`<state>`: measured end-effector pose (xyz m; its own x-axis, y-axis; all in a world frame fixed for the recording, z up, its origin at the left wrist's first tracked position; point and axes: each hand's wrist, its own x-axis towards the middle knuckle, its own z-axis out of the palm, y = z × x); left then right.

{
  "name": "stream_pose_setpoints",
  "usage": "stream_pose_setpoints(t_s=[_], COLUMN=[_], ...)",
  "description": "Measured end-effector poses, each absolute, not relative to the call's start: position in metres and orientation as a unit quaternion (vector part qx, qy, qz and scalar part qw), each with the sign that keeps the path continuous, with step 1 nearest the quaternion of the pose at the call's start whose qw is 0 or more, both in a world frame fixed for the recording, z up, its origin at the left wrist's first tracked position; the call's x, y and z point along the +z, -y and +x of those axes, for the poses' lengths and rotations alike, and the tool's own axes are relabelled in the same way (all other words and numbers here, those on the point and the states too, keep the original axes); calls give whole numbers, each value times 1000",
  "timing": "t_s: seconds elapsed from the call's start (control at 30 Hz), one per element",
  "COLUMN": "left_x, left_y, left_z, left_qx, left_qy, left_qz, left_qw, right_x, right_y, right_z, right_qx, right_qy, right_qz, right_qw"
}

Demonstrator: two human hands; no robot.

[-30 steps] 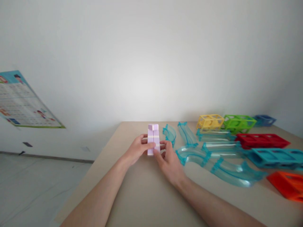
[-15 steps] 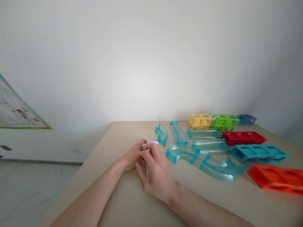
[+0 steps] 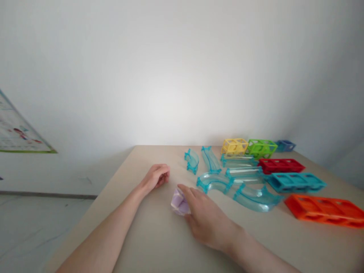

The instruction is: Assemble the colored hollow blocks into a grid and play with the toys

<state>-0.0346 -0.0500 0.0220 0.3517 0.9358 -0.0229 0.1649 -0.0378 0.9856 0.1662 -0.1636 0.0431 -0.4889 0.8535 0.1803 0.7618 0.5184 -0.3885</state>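
My right hand (image 3: 206, 216) grips a pale purple block (image 3: 180, 202) with whitish edges between thumb and fingers, just above or on the table. Its far side is covered by my fingers. To the left and farther off, my left hand (image 3: 157, 177) rests on the table with its fingers curled in; nothing shows in them. Closest to my right hand is a clear teal curved track piece (image 3: 215, 182), just beyond the fingers. Another curved teal piece (image 3: 257, 198) adjoins it on the right.
More teal tracks stand behind: a small bend (image 3: 192, 161), a slanted piece (image 3: 211, 159) and straight ones (image 3: 246, 175). Frame blocks line the right: yellow (image 3: 234, 147), green (image 3: 261, 148), blue (image 3: 285, 145), red (image 3: 281, 165), teal (image 3: 297, 182), orange (image 3: 327, 210). A wall (image 3: 176, 76) rises behind the table.
My hands were together around the purple block. Now they are apart: my right hand has drawn it nearer to me, and my left hand has let go and shifted slightly left.
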Motion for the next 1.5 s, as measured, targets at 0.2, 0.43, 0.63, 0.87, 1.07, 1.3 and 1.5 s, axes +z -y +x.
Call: stream_pose_setpoints(t_s=[0.2,0.43,0.63,0.87,1.07,1.3,1.5], left_x=[23,20,21,18,8,2,3], left_y=[50,50,51,50,46,45,36], left_z=[-31,-31,-30,-31,-23,13,6], left_qx=[359,354,368,344,349,292,430], left_qy=[-436,-444,-434,-428,-410,-411,-334], left_qz=[623,630,648,743,780,849,832], left_qw=[541,530,506,381,319,158,104], right_x=[36,55,26,14,12,7,6], right_y=[190,218,212,152,151,145,145], right_z=[244,237,132,99,99,94,97], right_qx=[81,-60,-30,138,227,287,320], right_qy=[859,830,935,921,904,873,865], right_qz=[-461,-502,-276,-326,-305,-301,-297], right_qw=[207,235,221,164,193,254,247])
